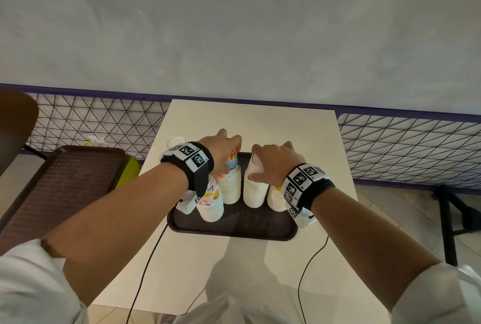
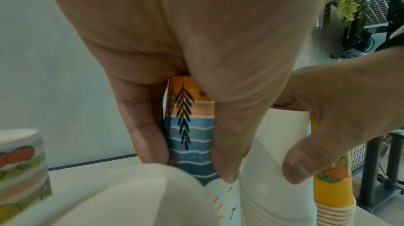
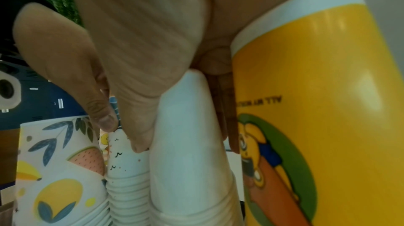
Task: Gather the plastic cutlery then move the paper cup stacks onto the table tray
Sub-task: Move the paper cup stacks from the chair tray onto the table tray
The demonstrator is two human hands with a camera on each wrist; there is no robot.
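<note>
Four paper cup stacks stand upside down on a dark tray (image 1: 234, 230) on the white table (image 1: 250, 120). My left hand (image 1: 229, 145) grips the top of the orange-and-blue stack (image 1: 230, 183), fingers and thumb curled round it (image 2: 190, 134). My right hand (image 1: 257, 167) grips the plain white stack (image 1: 255, 193) beside it, thumb on its near side (image 3: 186, 143). A floral stack (image 1: 210, 203) stands in front left. My right wrist partly hides a yellow stack (image 1: 274, 200), which fills the right side of the right wrist view (image 3: 317, 108). I see no cutlery.
A round white object (image 1: 176, 141) lies on the table behind my left wrist. A brown textured tray (image 1: 59, 188) sits to the left on a yellow-green seat (image 1: 130, 167). Wire mesh fencing (image 1: 403, 146) and a grey wall stand behind. Two black cables (image 1: 309, 263) cross the table's near end.
</note>
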